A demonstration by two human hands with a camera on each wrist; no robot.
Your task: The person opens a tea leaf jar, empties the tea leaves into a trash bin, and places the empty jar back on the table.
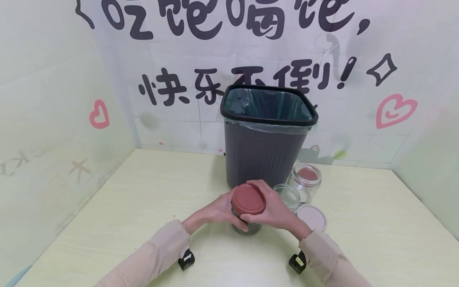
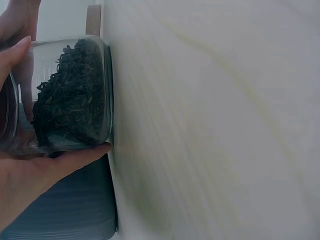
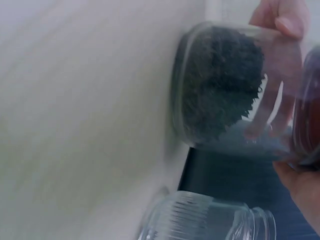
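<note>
Left hand (image 1: 223,208), right hand (image 1: 273,206) curled round lidded jar (image 2: 75,97).

head: bright, soft shadows | left wrist: dim, bluish | right wrist: hazy, filled jar (image 3: 220,90) blurred

Your left hand (image 3: 283,18) grips a clear glass jar (image 3: 220,92) of dark leaves, your right hand (image 3: 303,194) its red lid (image 3: 313,117); beside this jar, a ribbed glass jar (image 3: 202,219).
</note>
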